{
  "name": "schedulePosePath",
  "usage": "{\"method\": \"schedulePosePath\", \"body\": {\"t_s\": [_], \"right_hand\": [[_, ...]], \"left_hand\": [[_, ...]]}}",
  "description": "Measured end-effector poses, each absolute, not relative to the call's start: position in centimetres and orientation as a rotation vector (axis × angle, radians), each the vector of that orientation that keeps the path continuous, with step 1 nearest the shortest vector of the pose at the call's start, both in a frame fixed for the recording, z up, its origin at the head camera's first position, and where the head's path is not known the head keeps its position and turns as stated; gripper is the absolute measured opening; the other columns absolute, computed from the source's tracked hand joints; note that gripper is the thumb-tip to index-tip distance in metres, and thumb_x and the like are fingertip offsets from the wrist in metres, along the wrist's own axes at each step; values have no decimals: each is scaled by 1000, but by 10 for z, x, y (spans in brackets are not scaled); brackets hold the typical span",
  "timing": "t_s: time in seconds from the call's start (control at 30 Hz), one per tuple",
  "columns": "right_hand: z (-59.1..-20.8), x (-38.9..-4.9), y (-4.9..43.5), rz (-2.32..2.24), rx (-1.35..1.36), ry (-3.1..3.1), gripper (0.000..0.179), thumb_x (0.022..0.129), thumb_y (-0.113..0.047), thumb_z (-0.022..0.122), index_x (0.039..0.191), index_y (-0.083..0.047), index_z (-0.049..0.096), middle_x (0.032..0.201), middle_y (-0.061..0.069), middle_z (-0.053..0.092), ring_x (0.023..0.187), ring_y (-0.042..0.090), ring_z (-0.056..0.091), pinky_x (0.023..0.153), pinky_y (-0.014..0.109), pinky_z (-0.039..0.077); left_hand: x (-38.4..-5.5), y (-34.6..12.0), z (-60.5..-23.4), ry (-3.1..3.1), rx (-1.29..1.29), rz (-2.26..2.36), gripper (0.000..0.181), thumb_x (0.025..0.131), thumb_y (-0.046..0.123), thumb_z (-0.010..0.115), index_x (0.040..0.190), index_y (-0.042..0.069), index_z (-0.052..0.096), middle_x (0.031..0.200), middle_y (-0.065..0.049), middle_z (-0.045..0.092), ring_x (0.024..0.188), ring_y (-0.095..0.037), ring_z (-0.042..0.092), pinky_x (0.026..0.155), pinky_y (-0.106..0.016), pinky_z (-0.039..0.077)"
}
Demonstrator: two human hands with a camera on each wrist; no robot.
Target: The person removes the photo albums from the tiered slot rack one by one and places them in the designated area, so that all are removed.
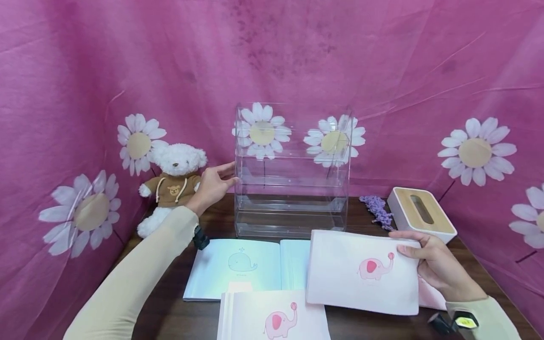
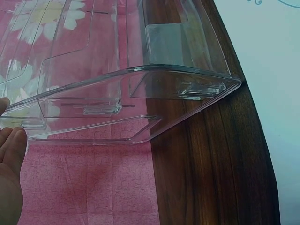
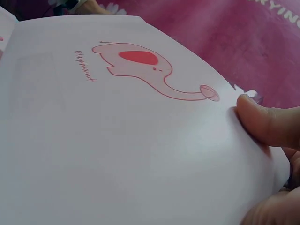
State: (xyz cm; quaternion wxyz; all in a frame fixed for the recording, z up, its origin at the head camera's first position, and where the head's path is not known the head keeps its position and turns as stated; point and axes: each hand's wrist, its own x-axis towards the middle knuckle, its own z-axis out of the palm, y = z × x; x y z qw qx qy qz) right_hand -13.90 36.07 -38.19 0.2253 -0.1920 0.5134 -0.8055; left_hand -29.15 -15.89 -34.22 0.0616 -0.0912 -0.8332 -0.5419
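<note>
In the head view, my right hand (image 1: 437, 264) holds a white picture book (image 1: 340, 264) with a pink elephant and ball on it, thumb on top at its right edge. The word "Elephant" shows on it in the right wrist view, where the thumb (image 3: 267, 119) presses the page. My left hand (image 1: 214, 184) reaches to the left side of a clear multi-tier acrylic rack (image 1: 293, 231), its straight fingers and thumb touching the side panel. Below the rack lies an open pale-blue book (image 1: 212, 278) with a whale. Another elephant book (image 1: 250, 316) lies in front, overlapping it.
A white teddy bear in a brown hoodie (image 1: 174, 189) sits left of the rack. On the right are a purple knitted-looking item (image 1: 377, 211) and a tissue box (image 1: 442, 219) with a wooden lid. A pink item (image 1: 431, 295) shows beneath the held book. Pink curtain surrounds the dark table.
</note>
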Motion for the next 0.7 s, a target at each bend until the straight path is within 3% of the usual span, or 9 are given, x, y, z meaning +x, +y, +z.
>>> {"method": "schedulePosePath", "body": {"t_s": [0.3, 0.53, 0.7], "right_hand": [[-397, -132, 375, -2086, -454, 1370, 56, 104, 12, 27, 130, -13, 70, 121, 7, 76, 109, 21, 73, 91, 37, 59], [-412, -128, 383, -2031, -351, 1124, 60, 105, 9, 18, 133, -13, 66, 127, 14, 72, 117, 30, 69, 99, 48, 54], [-422, -125, 386, -2023, -342, 1122, 60, 105, 8, 17, 133, -12, 67, 127, 16, 72, 116, 31, 70, 97, 49, 53]], "left_hand": [[-293, -158, -344, -2511, -286, -1624, 56, 94, 6, 71, 147, 9, 54, 137, -17, 66, 122, -28, 67, 66, -14, 49], [-293, -159, -343, -2514, -271, -1625, 56, 94, 8, 72, 147, 8, 54, 137, -18, 66, 123, -27, 67, 71, -12, 52], [-294, -159, -344, -2538, -260, -1610, 56, 94, 8, 71, 148, 10, 53, 137, -15, 66, 124, -26, 67, 81, -18, 57]]}}
